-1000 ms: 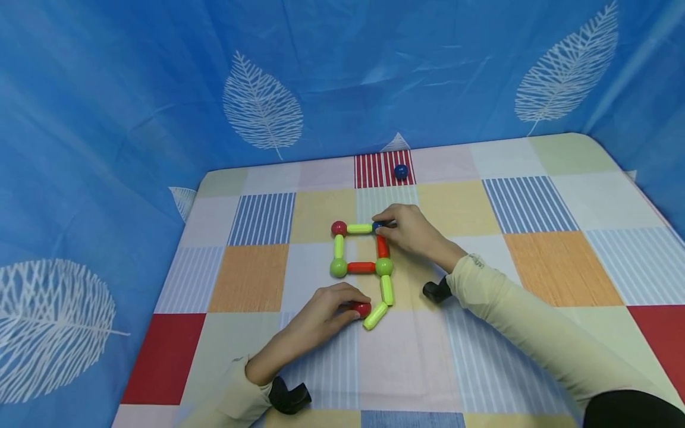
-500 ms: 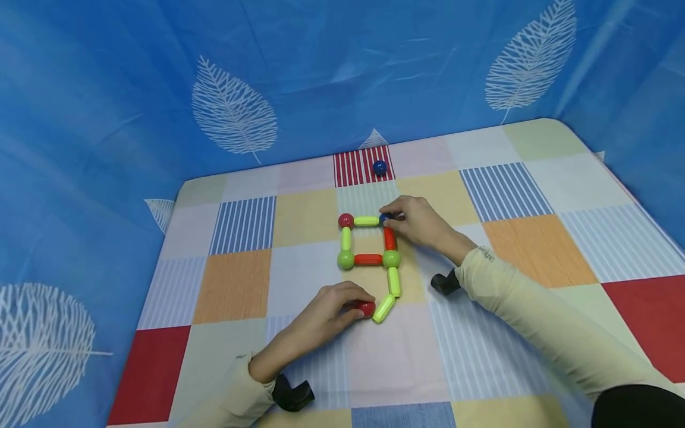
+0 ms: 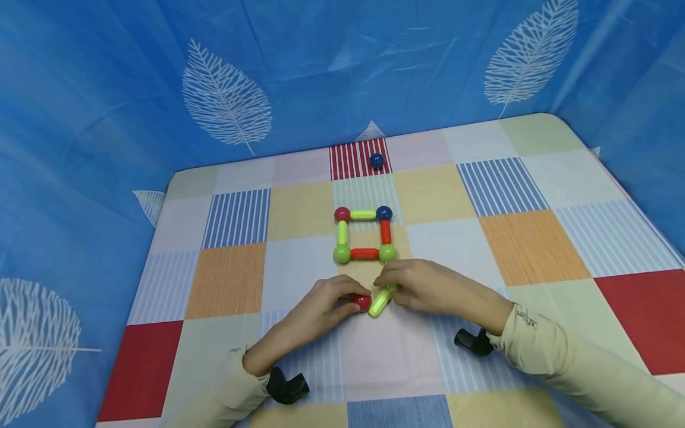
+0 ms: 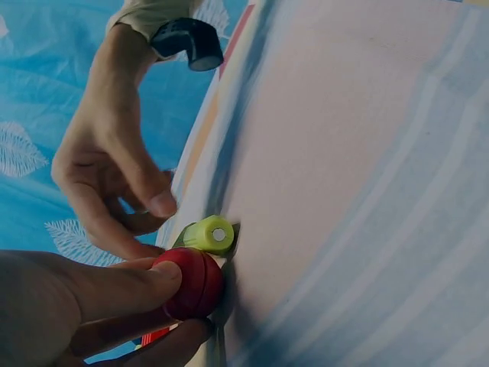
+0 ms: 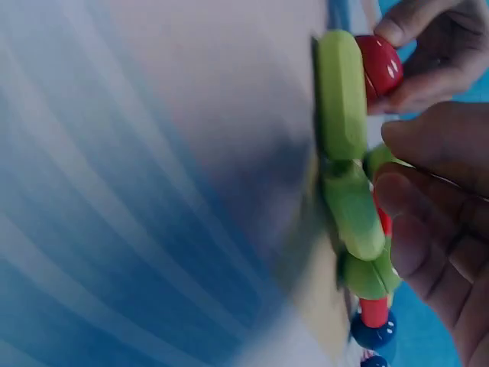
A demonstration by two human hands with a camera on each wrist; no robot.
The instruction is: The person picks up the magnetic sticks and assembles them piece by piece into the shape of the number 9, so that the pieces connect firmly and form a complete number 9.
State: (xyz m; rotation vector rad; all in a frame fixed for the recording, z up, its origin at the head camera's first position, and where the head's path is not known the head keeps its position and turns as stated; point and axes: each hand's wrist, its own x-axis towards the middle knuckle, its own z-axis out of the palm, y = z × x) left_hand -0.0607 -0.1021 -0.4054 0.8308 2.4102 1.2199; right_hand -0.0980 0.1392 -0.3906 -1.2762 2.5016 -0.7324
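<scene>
My left hand (image 3: 316, 309) pinches a red ball (image 4: 197, 287) between thumb and fingers, close beside the end of a yellow-green magnetic rod (image 3: 379, 303). That rod meets a second yellow-green rod (image 5: 355, 214) end to end. Over this joint hovers my right hand (image 3: 428, 286), thumb and fingers loosely bent and apart, with nothing held between them. Behind the hands lies a square of rods and balls: a dark red ball (image 3: 342, 214), a blue ball (image 3: 383, 213) and two green balls (image 3: 342, 254) at the corners, joined by red rods (image 3: 365, 254) and yellow-green ones.
Another blue ball (image 3: 377, 160) lies apart near the table's back edge, on a red-striped patch. A patchwork cloth (image 3: 524, 246) covers the table. Blue sheeting (image 3: 342, 71) with white leaf prints hangs at the back and sides.
My right hand has let go of the square's blue corner ball and come nearer, to the yellow-green rods. The left hand keeps its pinch on the red ball. The head view has shifted slightly.
</scene>
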